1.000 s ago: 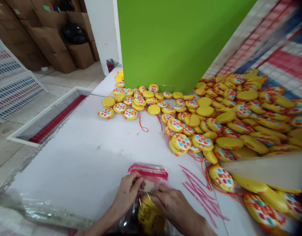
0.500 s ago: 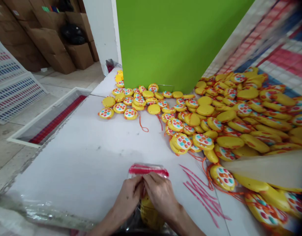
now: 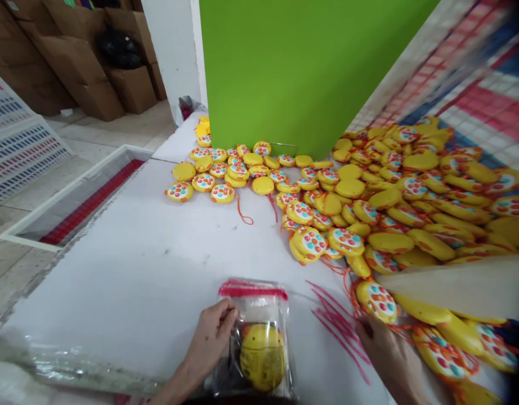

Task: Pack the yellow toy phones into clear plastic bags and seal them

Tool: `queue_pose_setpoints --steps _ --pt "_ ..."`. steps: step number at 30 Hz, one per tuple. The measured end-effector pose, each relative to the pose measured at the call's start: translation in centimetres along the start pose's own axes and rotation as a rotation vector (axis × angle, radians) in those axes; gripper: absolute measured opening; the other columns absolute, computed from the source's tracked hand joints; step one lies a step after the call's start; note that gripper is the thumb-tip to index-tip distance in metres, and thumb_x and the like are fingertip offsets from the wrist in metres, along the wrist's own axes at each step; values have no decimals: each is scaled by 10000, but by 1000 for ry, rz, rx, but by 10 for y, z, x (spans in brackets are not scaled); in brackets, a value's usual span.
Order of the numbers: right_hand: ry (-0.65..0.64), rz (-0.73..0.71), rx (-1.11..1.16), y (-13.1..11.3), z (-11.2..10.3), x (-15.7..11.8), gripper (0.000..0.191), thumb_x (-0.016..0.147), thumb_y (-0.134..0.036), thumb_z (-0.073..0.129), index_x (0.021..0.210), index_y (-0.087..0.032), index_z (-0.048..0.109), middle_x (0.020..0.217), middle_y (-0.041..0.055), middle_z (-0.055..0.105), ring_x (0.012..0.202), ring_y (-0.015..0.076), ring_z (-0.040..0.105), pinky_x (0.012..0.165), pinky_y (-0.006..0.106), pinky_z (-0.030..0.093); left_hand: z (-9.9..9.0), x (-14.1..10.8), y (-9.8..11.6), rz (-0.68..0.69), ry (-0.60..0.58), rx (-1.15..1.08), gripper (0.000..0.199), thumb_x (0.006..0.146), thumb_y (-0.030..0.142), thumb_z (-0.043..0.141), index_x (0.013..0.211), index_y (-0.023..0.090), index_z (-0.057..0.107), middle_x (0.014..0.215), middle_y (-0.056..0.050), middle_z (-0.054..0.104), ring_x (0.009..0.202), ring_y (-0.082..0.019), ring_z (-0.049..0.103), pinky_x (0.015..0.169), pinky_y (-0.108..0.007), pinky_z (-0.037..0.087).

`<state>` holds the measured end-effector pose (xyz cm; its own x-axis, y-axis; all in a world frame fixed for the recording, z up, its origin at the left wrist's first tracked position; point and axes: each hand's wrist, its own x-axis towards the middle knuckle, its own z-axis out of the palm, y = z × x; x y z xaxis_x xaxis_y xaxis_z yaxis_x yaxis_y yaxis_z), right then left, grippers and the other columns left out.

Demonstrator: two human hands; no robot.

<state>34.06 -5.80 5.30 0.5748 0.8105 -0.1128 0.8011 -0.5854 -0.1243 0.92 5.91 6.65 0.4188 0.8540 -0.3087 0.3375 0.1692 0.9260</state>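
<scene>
A clear plastic bag (image 3: 259, 315) with a red strip along its top lies on the white table (image 3: 150, 270) in front of me. Inside it sits a yellow round toy (image 3: 262, 355). My left hand (image 3: 211, 337) grips the bag's left edge with fingers and thumb. Over to the right, my right hand (image 3: 388, 351) rests on the table with loose fingers, touching a yellow toy with coloured dots (image 3: 376, 299) at the edge of the pile. It does not grip that toy.
A big heap of yellow dotted toys (image 3: 411, 197) with orange cords covers the table's right and far side. A green board (image 3: 301, 67) stands behind. Pink scribbles (image 3: 335, 320) mark the table. A white tray (image 3: 74, 202) and cardboard boxes (image 3: 94, 73) lie left.
My right hand left the bag's top and moved right to the toy pile. The bag now lies flat with the yellow toy showing; my left hand stays on its edge.
</scene>
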Motion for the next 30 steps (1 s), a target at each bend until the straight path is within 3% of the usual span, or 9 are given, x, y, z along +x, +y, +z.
queue_pose_setpoints --steps 2,4,8,11,14,19,26,30 --pt "-102 59 -94 17 -4 -8 266 757 -429 429 630 -238 563 621 58 649 572 239 615 463 277 363 -1 1 -2 -11 -15 -36 288 847 388 431 712 169 559 702 -32 636 672 -173 576 603 -232 404" --pt "-171 11 -41 8 -7 -19 263 756 -441 462 609 -242 551 621 43 642 583 228 610 495 283 382 -2 1 -3 -31 -50 -90 267 838 385 455 733 165 565 732 -42 653 708 -182 598 637 -243 426" --pt "-140 -251 372 -57 -12 -30 164 785 -306 443 777 -227 586 816 39 652 617 154 586 604 265 432 -4 1 -6 -73 -90 -179 249 812 392 502 762 157 568 752 -54 664 711 -186 608 647 -257 446" --pt "-353 -272 668 -104 -7 -25 167 765 -291 503 854 -201 612 809 34 650 600 137 571 569 238 438 -4 2 -9 -98 -90 -213 236 798 383 522 760 154 570 756 -54 667 714 -182 610 643 -252 450" --pt "-514 -242 906 -125 6 -16 219 701 -307 611 868 -165 617 748 26 630 608 138 562 555 229 435 -3 3 -10 -116 -78 -237 223 783 373 539 766 153 572 764 -55 668 741 -189 617 633 -246 454" --pt "-525 -279 1015 -126 17 -12 78 703 -218 564 652 -159 553 591 -29 512 578 109 490 560 214 390 -1 2 -10 -97 -65 -239 224 793 378 525 760 159 555 730 -38 652 682 -170 600 604 -242 458" --pt "-479 -297 1059 -121 15 -16 136 732 -241 534 627 -165 492 569 -57 380 546 87 361 521 206 312 -4 1 -16 -119 -72 -289 217 823 392 492 924 203 459 674 4 630 666 -172 597 601 -252 466" --pt "-485 -305 1067 -118 21 -16 126 732 -240 518 637 -158 522 583 -40 426 566 96 388 542 213 325 -3 2 -15 -117 -43 -298 181 790 360 499 796 180 521 650 19 561 619 -143 552 578 -228 450"
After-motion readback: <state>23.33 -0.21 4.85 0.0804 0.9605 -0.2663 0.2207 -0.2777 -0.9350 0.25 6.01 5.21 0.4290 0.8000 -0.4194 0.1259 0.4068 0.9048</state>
